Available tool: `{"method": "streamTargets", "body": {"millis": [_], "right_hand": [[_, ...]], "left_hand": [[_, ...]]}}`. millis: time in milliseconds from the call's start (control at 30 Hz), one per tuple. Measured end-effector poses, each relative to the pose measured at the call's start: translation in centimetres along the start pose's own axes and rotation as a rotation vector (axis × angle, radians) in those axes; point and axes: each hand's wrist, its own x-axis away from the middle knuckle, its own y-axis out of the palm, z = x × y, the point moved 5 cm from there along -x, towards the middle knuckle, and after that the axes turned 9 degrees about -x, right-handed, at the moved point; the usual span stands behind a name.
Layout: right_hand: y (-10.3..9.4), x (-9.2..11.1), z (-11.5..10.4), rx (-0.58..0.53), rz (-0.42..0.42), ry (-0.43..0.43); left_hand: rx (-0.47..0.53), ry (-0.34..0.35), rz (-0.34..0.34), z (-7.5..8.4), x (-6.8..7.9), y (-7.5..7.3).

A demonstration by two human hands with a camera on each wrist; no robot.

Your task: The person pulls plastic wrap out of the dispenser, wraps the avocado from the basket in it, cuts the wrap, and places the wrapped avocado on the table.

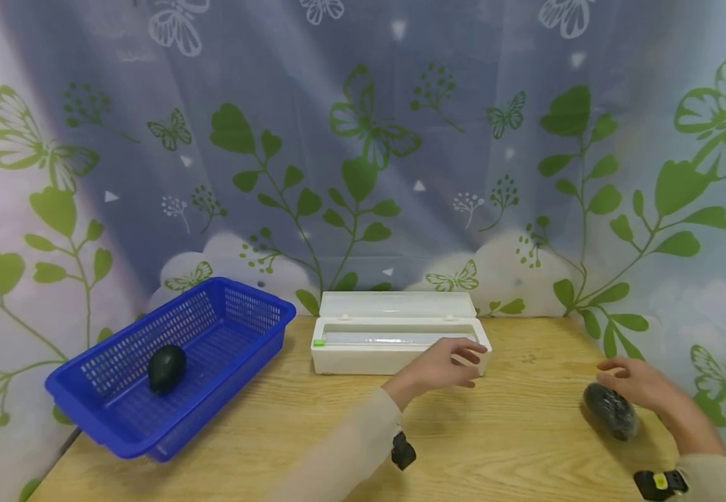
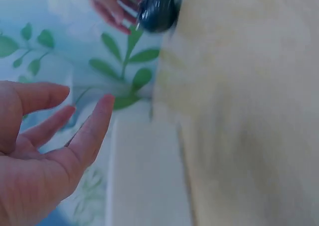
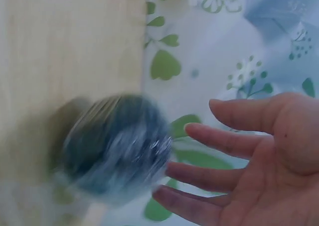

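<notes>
A dark green avocado wrapped in clear film (image 1: 611, 411) lies at the right of the table. My right hand (image 1: 637, 382) is just behind it, fingers spread and relaxed; in the right wrist view the lower fingertips (image 3: 172, 170) come right up to the film. My left hand (image 1: 443, 364), fingers loosely bent and holding nothing, hovers in front of the right end of a white cling film dispenser (image 1: 353, 360). The dispenser's lid (image 1: 398, 305) stands raised, with film showing inside. A second avocado (image 1: 167, 368), apparently bare, lies in a blue plastic basket (image 1: 212, 408).
The basket stands at the left of the wooden table (image 1: 494, 432), set at an angle. A patterned curtain (image 1: 363, 230) hangs right behind the table and along its sides. Dark wrist straps with cameras (image 1: 403, 450) sit on both forearms.
</notes>
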Motion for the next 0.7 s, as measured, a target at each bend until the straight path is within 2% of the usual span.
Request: {"method": "streamTargets", "body": {"millis": [100, 233, 467, 600, 700], "right_hand": [[-0.6, 0.1, -2.1, 0.111, 0.108, -0.079], [-0.6, 0.0, -5.1, 0.132, 0.177, -0.168], [1.0, -1.4, -9.8, 0.024, 0.160, -0.297], [2.3, -2.5, -12.3, -0.014, 0.154, -0.360], [3.2, -3.4, -14.2, -0.020, 0.153, -0.405]], "left_hand": [[-0.053, 0.014, 0.025, -0.1, 1.2, -2.8], [-0.134, 0.014, 0.058, -0.4, 2.8, -6.8], [-0.318, 0.021, 0.117, -0.9, 5.1, -13.4], [-0.463, 0.013, 0.138, -1.3, 6.1, -16.1], [-0.557, -0.027, 0.122, -1.7, 6.9, -17.6]]}}
